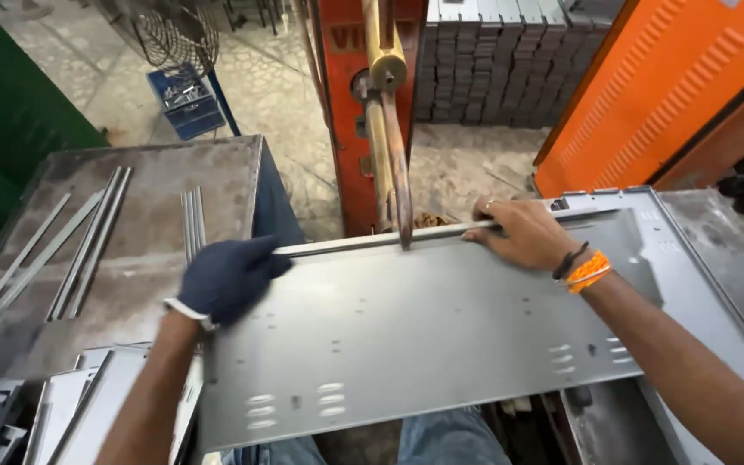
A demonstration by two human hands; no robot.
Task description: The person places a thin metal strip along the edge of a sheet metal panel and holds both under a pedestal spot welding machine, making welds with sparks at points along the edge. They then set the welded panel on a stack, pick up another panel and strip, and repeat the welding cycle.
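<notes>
Head view: a grey sheet-metal panel (424, 336) lies flat across the person's lap, its long axis running left to right and rising slightly to the right. A thin metal strip (363, 244) sits along its far edge under the copper welder arm (393, 155). The gloved left hand (230, 277) curls over the strip's left end; the bare right hand (523, 231) presses fingers flat on its right part. This looks like the positioning step; next calls for steady alignment under the tip. Spare strips (88, 241) rest on the counter (157, 172).
</notes>
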